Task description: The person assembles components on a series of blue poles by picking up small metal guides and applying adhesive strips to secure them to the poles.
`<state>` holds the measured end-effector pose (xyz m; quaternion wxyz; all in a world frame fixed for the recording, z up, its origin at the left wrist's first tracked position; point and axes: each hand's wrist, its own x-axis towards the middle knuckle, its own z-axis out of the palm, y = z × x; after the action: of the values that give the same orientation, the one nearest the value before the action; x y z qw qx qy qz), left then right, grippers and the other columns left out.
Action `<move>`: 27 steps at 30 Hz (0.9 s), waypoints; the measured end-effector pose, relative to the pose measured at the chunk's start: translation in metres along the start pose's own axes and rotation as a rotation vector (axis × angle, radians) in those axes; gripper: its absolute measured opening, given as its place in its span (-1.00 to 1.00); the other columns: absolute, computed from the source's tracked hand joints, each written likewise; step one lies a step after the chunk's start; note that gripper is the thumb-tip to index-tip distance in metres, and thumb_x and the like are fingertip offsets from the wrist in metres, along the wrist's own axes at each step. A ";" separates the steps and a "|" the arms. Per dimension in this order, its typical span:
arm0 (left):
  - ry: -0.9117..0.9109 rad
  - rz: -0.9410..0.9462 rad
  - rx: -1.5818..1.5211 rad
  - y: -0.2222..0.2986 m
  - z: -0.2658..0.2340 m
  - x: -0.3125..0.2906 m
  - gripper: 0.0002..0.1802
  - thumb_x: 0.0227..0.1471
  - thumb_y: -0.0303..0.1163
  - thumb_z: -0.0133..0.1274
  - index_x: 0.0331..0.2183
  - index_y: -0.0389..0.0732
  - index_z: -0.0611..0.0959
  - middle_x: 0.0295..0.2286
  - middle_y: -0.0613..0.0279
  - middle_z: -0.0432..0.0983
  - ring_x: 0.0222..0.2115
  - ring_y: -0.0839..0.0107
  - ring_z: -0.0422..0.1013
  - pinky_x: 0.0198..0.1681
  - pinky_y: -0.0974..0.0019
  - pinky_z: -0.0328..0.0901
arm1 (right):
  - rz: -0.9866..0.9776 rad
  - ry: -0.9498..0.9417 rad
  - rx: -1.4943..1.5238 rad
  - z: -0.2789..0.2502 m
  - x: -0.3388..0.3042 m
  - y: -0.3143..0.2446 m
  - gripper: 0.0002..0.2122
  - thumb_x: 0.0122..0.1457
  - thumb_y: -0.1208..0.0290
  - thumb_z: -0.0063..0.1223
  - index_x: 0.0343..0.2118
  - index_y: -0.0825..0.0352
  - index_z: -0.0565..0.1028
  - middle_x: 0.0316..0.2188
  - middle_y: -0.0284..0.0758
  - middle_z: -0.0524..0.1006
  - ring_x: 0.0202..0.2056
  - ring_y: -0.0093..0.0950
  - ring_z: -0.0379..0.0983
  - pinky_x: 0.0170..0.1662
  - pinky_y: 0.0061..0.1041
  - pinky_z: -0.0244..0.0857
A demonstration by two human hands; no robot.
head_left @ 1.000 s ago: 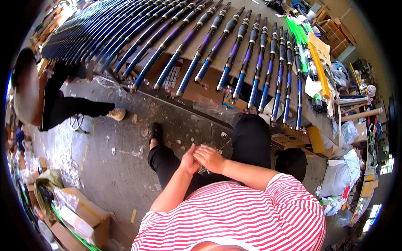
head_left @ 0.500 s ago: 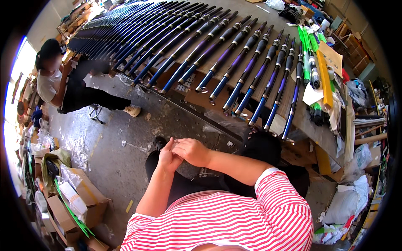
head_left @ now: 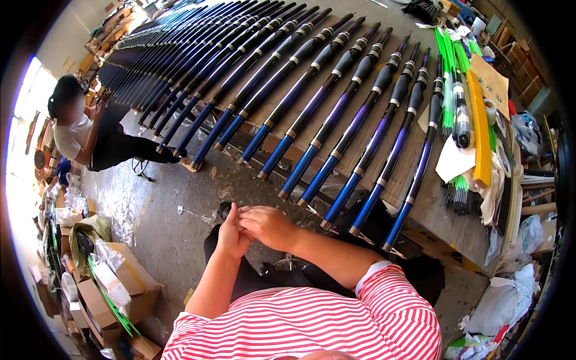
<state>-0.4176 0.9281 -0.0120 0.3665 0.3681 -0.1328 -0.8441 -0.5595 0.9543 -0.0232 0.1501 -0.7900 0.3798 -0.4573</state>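
My left hand and my right hand meet in front of my lap, over the floor. The right fingers lie closed over the left palm and fingers, while the left thumb points up. Both hands look closed against each other; whatever may be between them is hidden. Beyond them, fishing rods with blue ends, dark shafts and black grips lie side by side in a long row on a wooden table. Their blue ends stick out past the near edge. Neither hand touches a rod.
At the left a person sits by the table. Open cardboard boxes stand lower left. Green rods, a yellow bar and white paper lie at the table's right end. White sacks sit at lower right.
My view has shifted, so the rods and table sit lower in the picture and the rods look larger. My hands stay together, with the right fingers now laid flatter over the left.
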 end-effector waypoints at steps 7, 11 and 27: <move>0.059 0.029 0.074 0.002 -0.004 -0.004 -0.57 0.19 -0.05 -0.30 -0.30 -0.24 0.44 -0.38 0.19 0.46 -0.36 0.36 0.43 -0.28 0.30 0.34 | 0.110 -0.055 0.109 -0.003 0.005 -0.002 -0.84 -0.10 0.41 0.11 -0.40 0.29 0.52 -0.40 -0.34 0.55 -0.31 -0.32 0.48 -0.27 -0.39 0.35; 0.030 0.039 0.087 0.003 -0.007 -0.009 -0.56 0.19 -0.04 -0.30 -0.29 -0.25 0.43 -0.37 0.17 0.45 -0.34 0.35 0.43 -0.26 0.29 0.35 | 0.057 -0.004 0.111 0.005 0.003 0.000 -0.88 -0.09 0.41 0.09 -0.46 0.27 0.49 -0.44 -0.31 0.53 -0.36 -0.29 0.47 -0.31 -0.36 0.34; 0.102 -0.009 0.154 0.003 -0.001 -0.025 -0.56 0.16 0.00 -0.24 -0.34 -0.22 0.44 -0.51 0.24 0.38 -0.59 0.49 0.24 -0.57 0.44 0.14 | 0.335 0.231 0.295 -0.003 0.002 -0.012 -0.90 -0.11 0.57 0.06 -0.46 0.33 0.52 -0.50 -0.26 0.52 -0.48 -0.34 0.50 -0.43 -0.46 0.37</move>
<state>-0.4037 0.9444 0.0016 0.3395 0.4385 -0.1768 -0.8131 -0.5562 0.9607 -0.0131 0.2932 -0.6281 0.4491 -0.5638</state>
